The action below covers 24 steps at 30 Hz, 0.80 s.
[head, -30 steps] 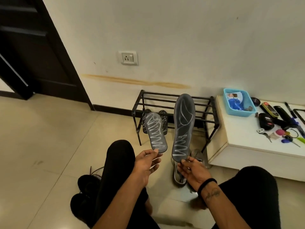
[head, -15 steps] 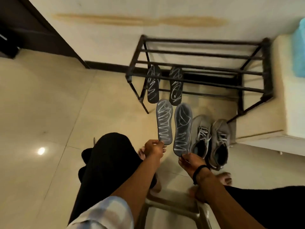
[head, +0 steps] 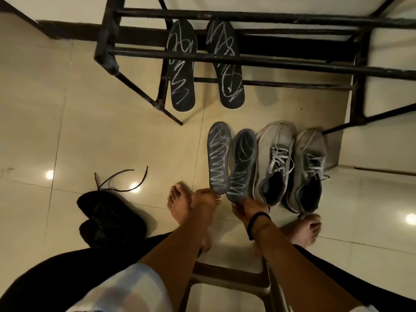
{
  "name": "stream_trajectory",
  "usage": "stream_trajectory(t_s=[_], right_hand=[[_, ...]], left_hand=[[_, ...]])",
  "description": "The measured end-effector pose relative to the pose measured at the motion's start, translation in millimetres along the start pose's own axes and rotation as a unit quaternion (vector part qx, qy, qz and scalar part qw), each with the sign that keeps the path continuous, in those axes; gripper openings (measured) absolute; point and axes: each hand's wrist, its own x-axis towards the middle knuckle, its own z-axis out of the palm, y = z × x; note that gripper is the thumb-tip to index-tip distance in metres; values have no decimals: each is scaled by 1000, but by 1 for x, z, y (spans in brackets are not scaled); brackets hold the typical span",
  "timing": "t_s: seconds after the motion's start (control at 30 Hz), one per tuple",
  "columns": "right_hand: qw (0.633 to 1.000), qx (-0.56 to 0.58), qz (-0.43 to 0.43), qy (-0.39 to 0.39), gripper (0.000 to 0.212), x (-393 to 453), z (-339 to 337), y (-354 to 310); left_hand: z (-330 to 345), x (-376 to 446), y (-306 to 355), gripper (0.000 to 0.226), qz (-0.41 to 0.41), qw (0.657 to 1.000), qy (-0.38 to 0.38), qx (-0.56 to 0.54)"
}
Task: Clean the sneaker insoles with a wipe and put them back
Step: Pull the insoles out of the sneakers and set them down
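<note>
Hands (head: 204, 200) (head: 244, 207) each pinch one insole (head: 219, 157) (head: 243, 164) beside the sneakers (head: 290, 165); chalk marks remain, so wiping seems undone.

The floor (head: 67, 131) was glossy tile, throwing back lamp glare. The rack (head: 247, 61) was black metal bars, dull and scuffed at the legs. The 2 held insoles (head: 219, 158) looked matt grey foam scrawled with chalky white lines. The 2 sneakers (head: 290, 163) were grey knit cloth, worn, with flat woven laces. The stool (head: 227, 282) looked smooth plastic.
</note>
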Motion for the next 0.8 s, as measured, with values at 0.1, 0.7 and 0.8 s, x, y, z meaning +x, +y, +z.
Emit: stream_trajectory(t_s=[0.1, 0.7, 0.8], right_hand=[[998, -59, -20, 23, 11, 7, 0, -6], [962, 8, -248, -117, 26, -83, 95, -219], [962, -21, -242, -125, 7, -83, 102, -225]], left_hand=[[-15, 8, 20, 66, 14, 999, -30, -19], [-104, -187, 272, 24, 117, 949, -69, -285], [-102, -177, 274, 19, 122, 954, -54, -269]])
